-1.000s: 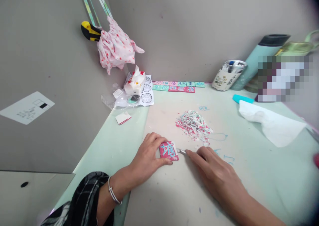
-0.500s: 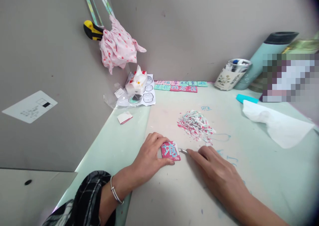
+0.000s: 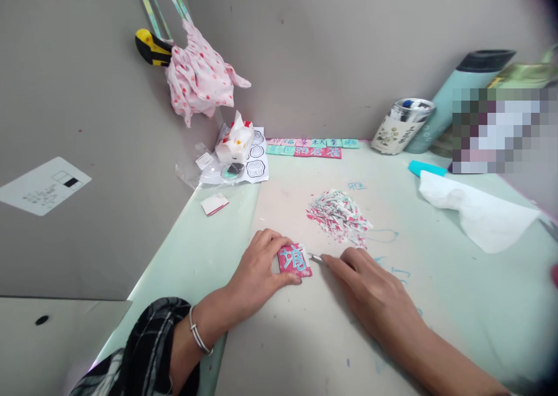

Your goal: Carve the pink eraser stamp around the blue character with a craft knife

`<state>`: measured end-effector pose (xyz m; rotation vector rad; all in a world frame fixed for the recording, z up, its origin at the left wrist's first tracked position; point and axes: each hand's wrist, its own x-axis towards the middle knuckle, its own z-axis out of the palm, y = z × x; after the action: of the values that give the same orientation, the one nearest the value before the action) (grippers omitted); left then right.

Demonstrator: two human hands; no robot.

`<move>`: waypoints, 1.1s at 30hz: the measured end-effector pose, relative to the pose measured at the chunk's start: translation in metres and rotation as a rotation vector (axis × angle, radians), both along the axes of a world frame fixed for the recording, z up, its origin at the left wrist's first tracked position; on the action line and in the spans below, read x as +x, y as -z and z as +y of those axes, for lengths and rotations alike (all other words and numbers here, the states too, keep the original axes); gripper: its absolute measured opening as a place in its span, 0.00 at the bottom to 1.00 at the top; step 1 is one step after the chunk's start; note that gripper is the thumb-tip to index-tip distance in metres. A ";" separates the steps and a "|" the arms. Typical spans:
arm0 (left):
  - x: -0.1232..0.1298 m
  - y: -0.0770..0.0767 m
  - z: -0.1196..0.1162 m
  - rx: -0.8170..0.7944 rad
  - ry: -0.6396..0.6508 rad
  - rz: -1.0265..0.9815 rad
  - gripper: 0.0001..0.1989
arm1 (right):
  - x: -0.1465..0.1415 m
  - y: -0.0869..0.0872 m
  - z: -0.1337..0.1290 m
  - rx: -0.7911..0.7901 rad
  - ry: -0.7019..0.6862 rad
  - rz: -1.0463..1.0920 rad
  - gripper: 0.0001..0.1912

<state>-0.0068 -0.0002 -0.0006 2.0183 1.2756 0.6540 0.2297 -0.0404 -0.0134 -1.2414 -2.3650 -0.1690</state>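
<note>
A small red square tile (image 3: 294, 260) with a blue-outlined character carved on it lies flat on the mat. My left hand (image 3: 261, 266) grips it from the left, fingers at its top edge and thumb at its lower edge. Its upper right part is pale where the red surface is cut away. My right hand (image 3: 370, 285) is closed round a slim metal carving knife (image 3: 317, 259), its tip at the tile's right edge. Most of the knife's handle is hidden in the hand. Beyond the tile sits a heap of red, white and green shavings (image 3: 337, 213).
Two rows of carved tiles (image 3: 318, 151) lie at the back wall. Right of them stand a pen jar (image 3: 399, 129) and a teal bottle (image 3: 457, 102). A white tissue (image 3: 483, 213) lies at right, a tissue pack (image 3: 235, 143) at back left. A pink cloth bag (image 3: 200, 79) hangs above.
The whole view has shifted slightly, with everything a little further left and up. Both hands keep their hold, and the knife tip stays by the tile's right edge.
</note>
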 end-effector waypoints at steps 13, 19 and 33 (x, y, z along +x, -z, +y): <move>-0.001 0.002 0.000 -0.018 -0.004 0.009 0.25 | 0.002 0.001 -0.002 -0.009 -0.008 0.003 0.18; -0.001 0.002 0.001 -0.014 0.003 -0.003 0.25 | 0.002 0.000 -0.002 -0.033 0.011 -0.025 0.20; 0.000 0.000 0.000 -0.038 -0.001 -0.002 0.26 | 0.001 -0.001 -0.002 -0.034 -0.001 -0.044 0.19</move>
<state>-0.0069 -0.0001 -0.0008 1.9862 1.2785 0.6268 0.2306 -0.0428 -0.0124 -1.2647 -2.4151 -0.1582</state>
